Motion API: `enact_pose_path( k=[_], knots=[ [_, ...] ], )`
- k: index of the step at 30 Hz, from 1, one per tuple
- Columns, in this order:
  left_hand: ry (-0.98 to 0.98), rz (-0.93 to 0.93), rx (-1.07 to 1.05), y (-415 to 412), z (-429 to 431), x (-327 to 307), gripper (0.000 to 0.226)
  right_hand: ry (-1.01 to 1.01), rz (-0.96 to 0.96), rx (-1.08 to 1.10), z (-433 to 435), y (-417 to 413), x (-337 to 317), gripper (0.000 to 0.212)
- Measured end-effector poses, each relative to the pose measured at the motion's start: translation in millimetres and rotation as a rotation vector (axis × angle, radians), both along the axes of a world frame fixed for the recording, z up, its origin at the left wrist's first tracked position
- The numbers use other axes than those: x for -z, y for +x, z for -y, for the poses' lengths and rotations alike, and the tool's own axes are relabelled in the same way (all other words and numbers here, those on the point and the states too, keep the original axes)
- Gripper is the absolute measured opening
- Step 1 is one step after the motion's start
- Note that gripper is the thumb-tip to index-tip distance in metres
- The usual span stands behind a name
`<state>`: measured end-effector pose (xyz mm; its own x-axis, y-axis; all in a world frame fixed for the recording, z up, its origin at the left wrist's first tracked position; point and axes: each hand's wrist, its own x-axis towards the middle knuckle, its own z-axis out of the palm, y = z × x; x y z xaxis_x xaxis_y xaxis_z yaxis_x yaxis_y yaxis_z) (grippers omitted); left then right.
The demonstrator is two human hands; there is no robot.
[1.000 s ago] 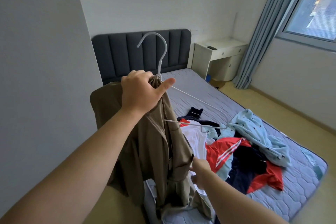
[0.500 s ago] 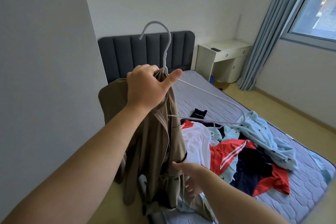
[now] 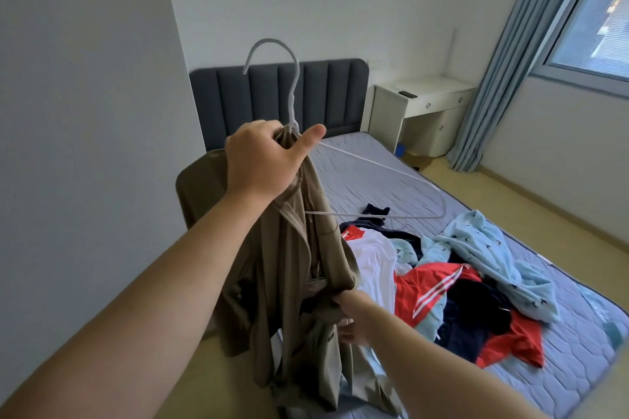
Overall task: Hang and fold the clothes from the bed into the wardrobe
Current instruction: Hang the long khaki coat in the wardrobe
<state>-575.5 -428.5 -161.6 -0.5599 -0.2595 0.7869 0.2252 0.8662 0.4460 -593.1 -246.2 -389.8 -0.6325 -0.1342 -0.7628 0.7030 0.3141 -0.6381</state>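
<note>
My left hand (image 3: 263, 160) grips the neck of a white hanger (image 3: 374, 167) together with the collar of a khaki-brown coat (image 3: 292, 275), held up at chest height. The coat hangs from the hanger's left arm only; the right arm sticks out bare over the bed. My right hand (image 3: 350, 316) holds a fold of the coat's lower front, with its fingers partly hidden by the cloth. A pile of clothes (image 3: 452, 286), red, white, navy and light blue, lies on the grey mattress (image 3: 374, 173).
A dark padded headboard (image 3: 326, 95) stands against the far wall. A white bedside desk (image 3: 422, 112) sits to its right, then a blue curtain (image 3: 503, 71) and a window. A grey wall (image 3: 85, 112) fills the left side.
My right hand, open under the coat's hem half a second ago, has risen and taken hold of the coat's front. The hanger and left hand stay raised in about the same place.
</note>
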Motion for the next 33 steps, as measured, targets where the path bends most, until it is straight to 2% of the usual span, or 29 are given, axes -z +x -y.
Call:
enact_pose_path(
  k=[7,11,14,19,23,30,33],
  knots=[
    [-0.049,0.110,-0.160,6,49,27,0.064,0.197,-0.259,0.107,-26,-50,-47,0.012],
    [-0.098,0.177,-0.244,6,59,41,0.066,0.142,-0.381,0.177,-28,-75,-92,0.009],
    [-0.112,0.204,-0.255,8,59,46,0.065,0.041,-0.397,0.251,-23,-85,-126,0.013],
    [-0.041,0.252,-0.182,6,63,47,0.067,0.157,-0.532,0.149,-15,-97,-175,0.042],
    [0.085,0.246,-0.104,6,67,42,0.067,0.194,-0.611,0.048,-11,-105,-196,0.040],
    [0.124,0.280,-0.130,9,59,43,0.067,0.282,-0.751,-0.092,-4,-107,-212,0.045],
    [0.142,0.295,-0.147,7,57,43,0.068,0.406,-0.922,-0.206,-9,-109,-217,0.043]
  ],
)
